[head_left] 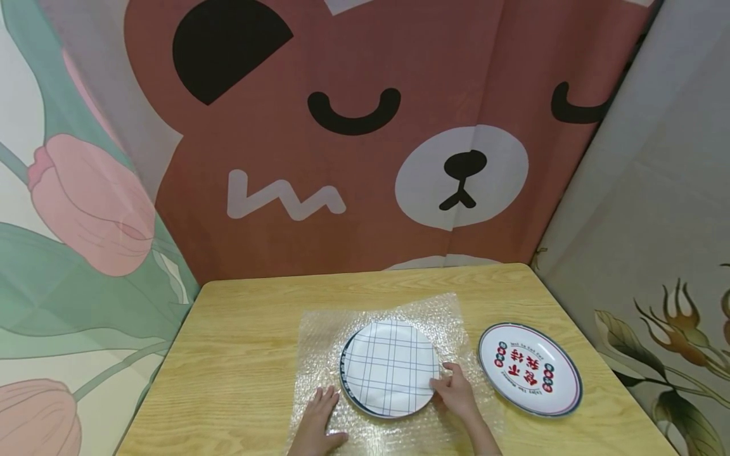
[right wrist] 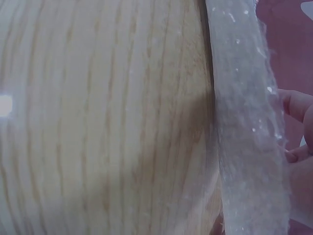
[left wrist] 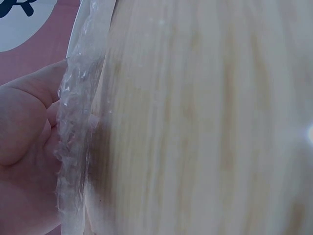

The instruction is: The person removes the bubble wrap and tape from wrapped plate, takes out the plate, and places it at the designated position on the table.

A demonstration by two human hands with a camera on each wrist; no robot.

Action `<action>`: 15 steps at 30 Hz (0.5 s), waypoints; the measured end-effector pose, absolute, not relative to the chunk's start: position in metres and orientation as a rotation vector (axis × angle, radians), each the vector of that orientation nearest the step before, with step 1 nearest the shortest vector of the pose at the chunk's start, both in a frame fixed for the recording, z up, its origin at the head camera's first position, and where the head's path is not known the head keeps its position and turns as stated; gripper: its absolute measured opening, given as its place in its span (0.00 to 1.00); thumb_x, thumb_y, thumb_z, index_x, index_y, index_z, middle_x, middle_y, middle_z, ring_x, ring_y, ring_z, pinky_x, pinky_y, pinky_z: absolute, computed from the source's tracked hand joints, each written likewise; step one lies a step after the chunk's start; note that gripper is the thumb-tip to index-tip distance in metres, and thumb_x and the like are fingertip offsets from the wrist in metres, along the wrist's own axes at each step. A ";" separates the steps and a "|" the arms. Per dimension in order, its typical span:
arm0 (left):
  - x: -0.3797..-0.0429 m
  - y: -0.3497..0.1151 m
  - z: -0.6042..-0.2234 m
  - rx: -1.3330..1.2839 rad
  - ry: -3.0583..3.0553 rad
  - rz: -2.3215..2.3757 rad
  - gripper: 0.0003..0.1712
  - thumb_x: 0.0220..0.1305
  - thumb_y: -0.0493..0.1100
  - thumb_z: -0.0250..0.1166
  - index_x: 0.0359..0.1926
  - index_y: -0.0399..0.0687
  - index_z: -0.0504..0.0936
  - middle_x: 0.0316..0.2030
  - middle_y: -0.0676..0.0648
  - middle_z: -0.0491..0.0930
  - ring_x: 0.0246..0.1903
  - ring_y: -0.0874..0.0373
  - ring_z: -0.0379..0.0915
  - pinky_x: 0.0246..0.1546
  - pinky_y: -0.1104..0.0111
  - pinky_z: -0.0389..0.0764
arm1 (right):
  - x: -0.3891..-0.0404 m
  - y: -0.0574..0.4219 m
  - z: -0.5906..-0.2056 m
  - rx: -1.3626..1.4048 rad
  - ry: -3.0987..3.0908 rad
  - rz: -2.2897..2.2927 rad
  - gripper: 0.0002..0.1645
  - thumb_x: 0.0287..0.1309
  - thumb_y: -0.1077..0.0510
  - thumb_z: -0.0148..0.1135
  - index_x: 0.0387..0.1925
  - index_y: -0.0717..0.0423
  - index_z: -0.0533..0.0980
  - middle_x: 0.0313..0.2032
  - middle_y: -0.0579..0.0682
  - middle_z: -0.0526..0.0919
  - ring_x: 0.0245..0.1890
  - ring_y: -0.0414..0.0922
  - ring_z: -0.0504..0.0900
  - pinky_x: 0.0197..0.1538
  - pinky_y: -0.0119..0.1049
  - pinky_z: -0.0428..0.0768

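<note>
A white plate with blue check lines (head_left: 390, 367) lies on a sheet of bubble wrap (head_left: 319, 329). A dark patterned rim (head_left: 349, 400) shows beneath its left and lower edge. My right hand (head_left: 458, 396) holds the checked plate's right edge, its thumb at the rim and the index finger beside it. My left hand (head_left: 317, 423) rests on the bubble wrap at the lower left of the plate, fingers extended and thumb spread apart. Both wrist views mostly show wood grain, with bubble wrap (left wrist: 78, 137) in front of part of each hand.
A white oval plate with red characters and a blue rim (head_left: 530, 370) lies to the right on the wooden table (head_left: 239, 354). A bear-print curtain (head_left: 353, 240) hangs behind the table. Floral cloths (head_left: 85, 304) hang at both sides.
</note>
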State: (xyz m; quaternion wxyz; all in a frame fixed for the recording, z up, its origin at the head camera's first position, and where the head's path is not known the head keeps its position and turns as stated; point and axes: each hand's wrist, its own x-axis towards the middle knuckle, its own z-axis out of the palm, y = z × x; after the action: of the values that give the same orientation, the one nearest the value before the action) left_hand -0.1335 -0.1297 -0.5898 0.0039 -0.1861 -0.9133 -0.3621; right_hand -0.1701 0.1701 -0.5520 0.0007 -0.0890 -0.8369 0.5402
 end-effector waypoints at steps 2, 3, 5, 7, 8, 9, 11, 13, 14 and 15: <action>-0.133 -0.129 -0.588 -0.576 -2.873 -1.142 0.45 0.38 0.50 0.69 0.56 0.28 0.66 0.57 0.30 0.62 0.58 0.31 0.49 0.55 0.42 0.50 | -0.170 0.170 -0.552 -0.273 -2.630 1.695 0.30 0.48 0.66 0.59 0.51 0.76 0.58 0.18 0.49 0.74 0.14 0.45 0.75 0.17 0.35 0.75; -0.133 -0.129 -0.588 -0.573 -2.876 -1.143 0.45 0.38 0.51 0.69 0.56 0.28 0.66 0.57 0.30 0.62 0.58 0.31 0.49 0.55 0.42 0.50 | -0.170 0.169 -0.553 -0.278 -2.630 1.697 0.30 0.48 0.66 0.59 0.51 0.76 0.58 0.19 0.49 0.75 0.14 0.45 0.75 0.17 0.35 0.76; -0.132 -0.129 -0.586 -0.569 -2.885 -1.145 0.45 0.38 0.51 0.69 0.56 0.28 0.66 0.58 0.30 0.62 0.58 0.31 0.49 0.55 0.42 0.50 | -0.171 0.169 -0.554 -0.280 -2.636 1.693 0.30 0.47 0.67 0.59 0.51 0.76 0.58 0.19 0.49 0.75 0.14 0.45 0.76 0.18 0.35 0.76; -0.132 -0.129 -0.585 -0.565 -2.890 -1.146 0.45 0.38 0.50 0.69 0.56 0.28 0.66 0.58 0.30 0.62 0.58 0.31 0.49 0.55 0.43 0.49 | -0.171 0.169 -0.555 -0.281 -2.645 1.684 0.31 0.47 0.68 0.58 0.52 0.76 0.58 0.19 0.49 0.75 0.15 0.45 0.76 0.19 0.35 0.77; -0.132 -0.129 -0.585 -0.565 -2.890 -1.140 0.45 0.38 0.50 0.69 0.56 0.28 0.66 0.58 0.30 0.62 0.58 0.31 0.49 0.55 0.43 0.49 | -0.171 0.169 -0.555 -0.273 -2.649 1.672 0.31 0.47 0.68 0.58 0.52 0.77 0.57 0.19 0.49 0.75 0.14 0.44 0.76 0.19 0.35 0.76; -0.132 -0.129 -0.585 -0.563 -2.890 -1.142 0.45 0.38 0.50 0.69 0.56 0.28 0.66 0.58 0.30 0.62 0.58 0.31 0.49 0.56 0.43 0.49 | -0.172 0.169 -0.556 -0.273 -2.653 1.664 0.32 0.47 0.68 0.59 0.52 0.76 0.57 0.19 0.49 0.74 0.14 0.44 0.76 0.19 0.35 0.76; -0.132 -0.129 -0.585 -0.563 -2.888 -1.145 0.45 0.38 0.50 0.69 0.56 0.28 0.66 0.58 0.30 0.62 0.58 0.31 0.49 0.55 0.43 0.49 | -0.172 0.169 -0.556 -0.267 -2.656 1.654 0.33 0.46 0.68 0.59 0.53 0.76 0.57 0.18 0.48 0.74 0.14 0.44 0.75 0.19 0.34 0.75; -0.132 -0.129 -0.585 -0.566 -2.883 -1.148 0.45 0.38 0.50 0.69 0.56 0.28 0.66 0.58 0.30 0.62 0.58 0.31 0.49 0.55 0.43 0.49 | -0.172 0.169 -0.557 -0.257 -2.656 1.657 0.34 0.46 0.68 0.58 0.54 0.77 0.56 0.17 0.48 0.73 0.14 0.44 0.75 0.18 0.34 0.75; -0.132 -0.129 -0.585 -0.568 -2.882 -1.148 0.45 0.38 0.50 0.69 0.56 0.28 0.66 0.58 0.30 0.62 0.58 0.31 0.49 0.55 0.43 0.49 | -0.172 0.169 -0.557 -0.246 -2.652 1.666 0.34 0.46 0.69 0.58 0.54 0.78 0.55 0.17 0.48 0.72 0.14 0.44 0.75 0.18 0.34 0.75; -0.132 -0.129 -0.585 -0.570 -2.880 -1.147 0.45 0.38 0.50 0.69 0.56 0.28 0.66 0.57 0.30 0.62 0.58 0.31 0.49 0.55 0.43 0.49 | -0.172 0.169 -0.557 -0.246 -2.652 1.679 0.35 0.46 0.69 0.57 0.54 0.78 0.55 0.17 0.48 0.72 0.15 0.44 0.75 0.19 0.34 0.76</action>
State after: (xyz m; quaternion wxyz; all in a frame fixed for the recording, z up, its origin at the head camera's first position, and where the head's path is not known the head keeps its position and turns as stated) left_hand -0.1318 -0.1287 -0.5853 -0.0052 -0.1808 -0.9137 -0.3639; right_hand -0.1719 0.1687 -0.5572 -0.0034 -0.0782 -0.8422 0.5334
